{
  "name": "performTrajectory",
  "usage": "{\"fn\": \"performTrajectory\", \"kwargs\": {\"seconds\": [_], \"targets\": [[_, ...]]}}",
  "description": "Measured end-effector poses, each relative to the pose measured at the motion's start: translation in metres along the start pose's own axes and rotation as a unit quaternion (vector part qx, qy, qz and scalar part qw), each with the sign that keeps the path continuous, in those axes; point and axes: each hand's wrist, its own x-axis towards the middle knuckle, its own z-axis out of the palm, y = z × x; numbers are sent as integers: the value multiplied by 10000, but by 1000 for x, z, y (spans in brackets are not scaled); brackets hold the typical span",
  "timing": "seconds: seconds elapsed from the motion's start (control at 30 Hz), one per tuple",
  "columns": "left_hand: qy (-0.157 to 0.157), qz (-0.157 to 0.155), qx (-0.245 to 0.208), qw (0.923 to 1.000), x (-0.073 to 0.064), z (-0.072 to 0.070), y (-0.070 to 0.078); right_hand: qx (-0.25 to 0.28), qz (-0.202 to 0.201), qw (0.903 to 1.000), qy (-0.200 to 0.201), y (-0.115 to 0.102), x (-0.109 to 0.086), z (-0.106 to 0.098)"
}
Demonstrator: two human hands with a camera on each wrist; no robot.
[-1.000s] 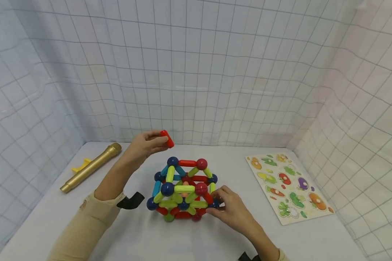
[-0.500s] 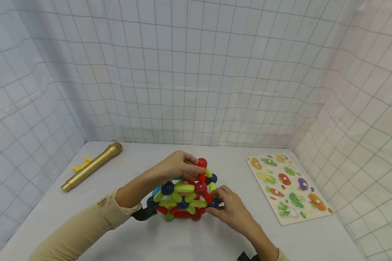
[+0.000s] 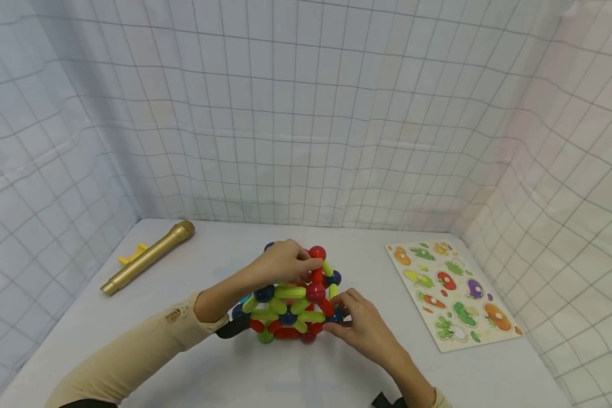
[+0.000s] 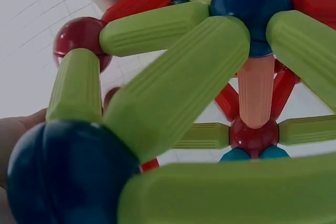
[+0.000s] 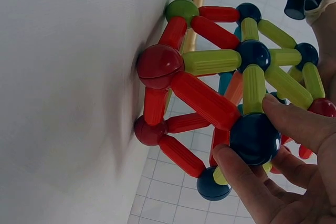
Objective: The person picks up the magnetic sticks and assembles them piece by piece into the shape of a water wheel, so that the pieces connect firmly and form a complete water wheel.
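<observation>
A structure of magnetic sticks and balls [image 3: 290,293] stands on the table, with lime, red and blue sticks joined at blue, red and green balls. My left hand [image 3: 285,263] reaches over its top and pinches a red magnetic stick [image 3: 318,276] between the two red balls on the upper right. That hand hides much of the upper frame. My right hand [image 3: 367,328] grips a dark blue ball [image 5: 255,139] at the lower right corner, thumb and fingers on either side. In the left wrist view, lime sticks and a blue ball [image 4: 73,174] fill the foreground.
A gold microphone [image 3: 148,258] lies at the left, beside a small yellow piece [image 3: 132,255]. On the right lies a vegetable puzzle board [image 3: 451,292]. Grid-patterned white cloth [image 3: 306,113] walls the table at the back and sides.
My left hand has come down from above left, bringing the red stick to the structure's top between the red balls. My right hand keeps its grip on the blue ball.
</observation>
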Motion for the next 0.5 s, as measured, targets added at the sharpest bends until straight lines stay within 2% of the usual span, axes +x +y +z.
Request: {"fn": "performTrajectory", "kwargs": {"seconds": [0.07,0.17,0.4,0.5], "targets": [[81,109,537,9985,1,3,2,-9,12,10000,11,0,0,0],[76,175,1029,9945,3,6,4,-57,6,10000,40,1,0,1],[-226,98,1259,9917,5,7,6,-63,-60,9999,86,0,1,0],[-18,137,1373,9904,-2,3,6,-74,-6,10000,-49,1,0,-2]]}}
